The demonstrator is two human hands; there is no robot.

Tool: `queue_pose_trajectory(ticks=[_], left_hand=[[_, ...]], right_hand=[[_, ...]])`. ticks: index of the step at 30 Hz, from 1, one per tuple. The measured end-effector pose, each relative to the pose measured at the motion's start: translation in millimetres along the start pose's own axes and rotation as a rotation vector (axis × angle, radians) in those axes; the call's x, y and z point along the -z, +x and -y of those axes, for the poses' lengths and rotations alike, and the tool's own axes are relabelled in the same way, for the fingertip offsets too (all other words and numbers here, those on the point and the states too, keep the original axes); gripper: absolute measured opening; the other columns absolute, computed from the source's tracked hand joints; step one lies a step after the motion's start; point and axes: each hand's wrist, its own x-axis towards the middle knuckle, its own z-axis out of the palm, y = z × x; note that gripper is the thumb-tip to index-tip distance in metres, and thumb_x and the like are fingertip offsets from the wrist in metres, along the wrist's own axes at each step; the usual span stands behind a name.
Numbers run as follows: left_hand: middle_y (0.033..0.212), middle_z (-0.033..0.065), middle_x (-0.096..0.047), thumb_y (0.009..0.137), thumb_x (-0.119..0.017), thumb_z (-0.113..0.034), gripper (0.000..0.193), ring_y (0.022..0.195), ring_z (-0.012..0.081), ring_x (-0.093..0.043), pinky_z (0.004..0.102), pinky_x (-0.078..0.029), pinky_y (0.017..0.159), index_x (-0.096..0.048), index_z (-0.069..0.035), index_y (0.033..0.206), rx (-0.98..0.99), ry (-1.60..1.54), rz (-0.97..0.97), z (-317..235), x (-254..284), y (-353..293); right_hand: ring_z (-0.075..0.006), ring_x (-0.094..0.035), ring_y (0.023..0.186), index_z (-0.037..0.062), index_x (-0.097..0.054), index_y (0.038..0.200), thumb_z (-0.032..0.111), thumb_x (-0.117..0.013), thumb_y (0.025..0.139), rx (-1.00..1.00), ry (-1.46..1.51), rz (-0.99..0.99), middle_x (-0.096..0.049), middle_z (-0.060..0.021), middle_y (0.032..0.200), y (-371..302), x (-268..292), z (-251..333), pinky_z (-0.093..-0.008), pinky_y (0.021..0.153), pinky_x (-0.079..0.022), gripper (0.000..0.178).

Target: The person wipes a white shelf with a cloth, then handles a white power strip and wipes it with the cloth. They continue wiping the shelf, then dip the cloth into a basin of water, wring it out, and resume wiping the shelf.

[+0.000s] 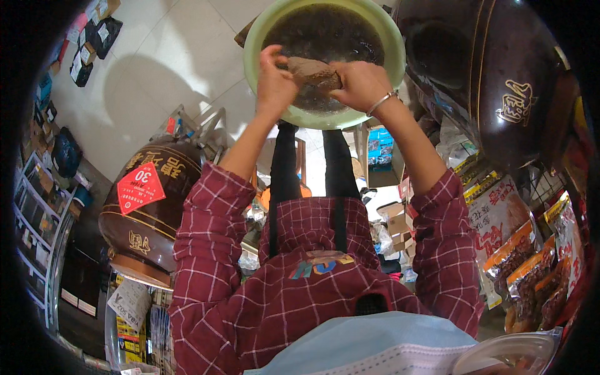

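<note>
A light green basin [251,56] of dark, murky water [325,28] is at the top middle. Over its near part I hold a brown, folded piece that looks like a wet cloth [312,73]. My left hand [276,84] has its fingers curled at the left end of the cloth. On the other end, my right hand [362,85] is closed, thumb underneath; a silver bangle is on that wrist. What the cloth's ends look like inside my fingers is hidden.
A large dark brown jar [500,75] stands close on the right. Another brown jar [147,206] with a red diamond label is at left. Hanging packets [525,262] are at lower right. Boxes [397,222] lie below the basin, on pale floor tiles [200,37].
</note>
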Motion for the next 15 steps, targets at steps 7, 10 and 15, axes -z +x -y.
queue_pose_trajectory(ticks=[7, 10, 15], left_hand=[[0.126, 0.0261, -0.049, 0.094, -0.034, -0.055, 0.065, 0.087, 0.0308, -0.062, 0.0427, -0.057, 0.056, -0.04, -0.006, 0.135, 0.67, -1.172, 1.068, -25, 21, -26], [0.123, 0.0318, -0.049, 0.09, -0.047, -0.045, 0.066, 0.057, 0.0202, -0.056, 0.0245, -0.046, 0.029, -0.036, 0.002, 0.134, 0.546, -1.375, 1.067, -29, 13, -48], [0.078, 0.0125, -0.052, 0.083, -0.063, -0.025, 0.045, 0.044, 0.0081, -0.041, 0.0186, -0.033, 0.03, -0.046, -0.001, 0.117, 0.726, -1.282, 1.159, -24, 22, -45]], right_hand=[[-0.0199, -0.058, 0.074, 0.0183, -0.062, 0.087, 0.02, -0.068, 0.066, 0.581, -0.146, -0.523, -0.053, -0.0009, 0.078, -1, 2, -2, -0.0315, 0.058, -0.049, 0.022], [-0.0201, -0.057, 0.078, 0.0164, -0.059, 0.085, 0.016, -0.066, 0.066, 0.811, -0.145, -0.59, -0.055, -0.0023, 0.086, -1, 7, 3, -0.0314, 0.065, -0.049, 0.02], [-0.0178, -0.055, 0.072, 0.017, -0.055, 0.08, 0.013, -0.067, 0.066, 0.793, -0.2, -0.628, -0.053, -0.0011, 0.082, -6, 11, 8, -0.0292, 0.057, -0.046, 0.019]])
